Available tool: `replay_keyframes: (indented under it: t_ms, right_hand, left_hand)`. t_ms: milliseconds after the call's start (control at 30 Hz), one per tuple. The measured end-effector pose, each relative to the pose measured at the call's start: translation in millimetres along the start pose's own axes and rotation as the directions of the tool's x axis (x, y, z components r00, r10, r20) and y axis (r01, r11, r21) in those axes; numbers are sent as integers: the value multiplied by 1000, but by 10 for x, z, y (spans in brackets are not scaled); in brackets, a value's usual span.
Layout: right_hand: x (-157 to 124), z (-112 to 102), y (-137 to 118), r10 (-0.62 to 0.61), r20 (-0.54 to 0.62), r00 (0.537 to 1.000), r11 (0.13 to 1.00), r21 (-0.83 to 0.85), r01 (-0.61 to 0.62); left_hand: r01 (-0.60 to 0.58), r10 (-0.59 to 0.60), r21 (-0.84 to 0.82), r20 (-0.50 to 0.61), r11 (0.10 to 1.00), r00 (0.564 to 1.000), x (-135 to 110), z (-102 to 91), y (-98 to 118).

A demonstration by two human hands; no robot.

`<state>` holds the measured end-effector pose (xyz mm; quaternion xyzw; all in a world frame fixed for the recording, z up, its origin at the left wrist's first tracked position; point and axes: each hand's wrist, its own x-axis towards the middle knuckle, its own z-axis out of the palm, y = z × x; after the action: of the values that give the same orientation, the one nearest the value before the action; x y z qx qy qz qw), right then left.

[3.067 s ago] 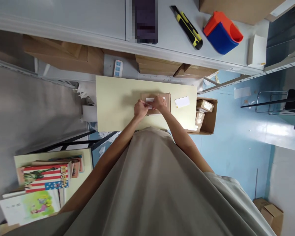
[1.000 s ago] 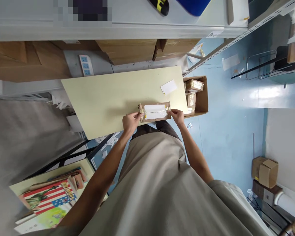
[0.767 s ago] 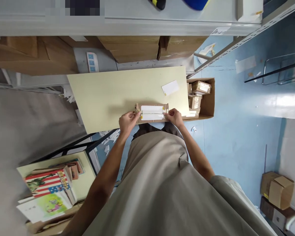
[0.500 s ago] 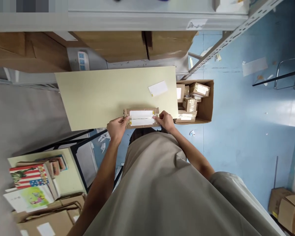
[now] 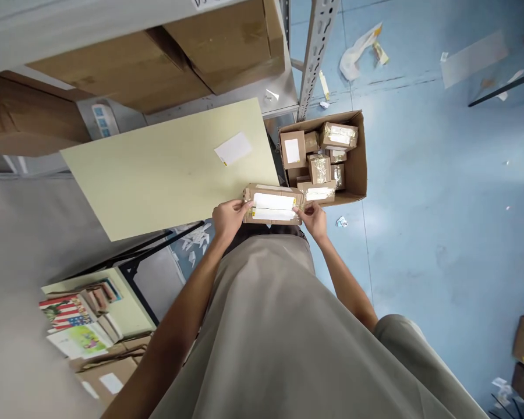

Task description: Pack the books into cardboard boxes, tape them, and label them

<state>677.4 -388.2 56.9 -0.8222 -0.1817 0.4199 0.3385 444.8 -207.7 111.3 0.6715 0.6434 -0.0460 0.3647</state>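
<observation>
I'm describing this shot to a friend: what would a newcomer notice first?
Probably the white-labelled carton, centre, held at its ends by the left hand and right hand. Next, the open box of parcels just right of the pale table. At lower left, a red-striped cover stands out.

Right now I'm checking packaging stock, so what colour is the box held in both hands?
The box is brown with white labels; best in the head view.

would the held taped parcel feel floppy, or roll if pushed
The parcel is probably stiff: it looks straight, held near its ends by the left hand and right hand. Being boxy, it would likely slide, not roll. Shiny tape may feel slippery.
</observation>
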Motion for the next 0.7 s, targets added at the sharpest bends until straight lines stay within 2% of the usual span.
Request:
replay_keyframes:
  t_ms: [133, 300, 467, 600, 700]
  right_hand:
    - [-49, -35, 164, 34, -27, 999, 995, 91, -32]
    - [-115, -34, 326, 87, -54, 995, 988, 133, -80]
    - [-143, -182, 427, 109, -94, 990, 983, 157, -93]
    - [-123, -329, 456, 102, -127, 987, 982, 171, -79]
    - [-78, -348, 463, 88, -131, 987, 981, 183, -63]
  left_hand:
    - [-72, 72, 68, 4, 995, 997, 2, 19, 274]
    - [-143, 143, 69, 7, 987, 990, -25, 19, 460]
    - [-213, 210, 79, 39, 974, 977, -39, 119, 684]
    - [-297, 293, 73, 69, 952, 954, 30, 223, 920]
    - [-402, 395, 80, 95, 912, 914, 184, 316, 1093]
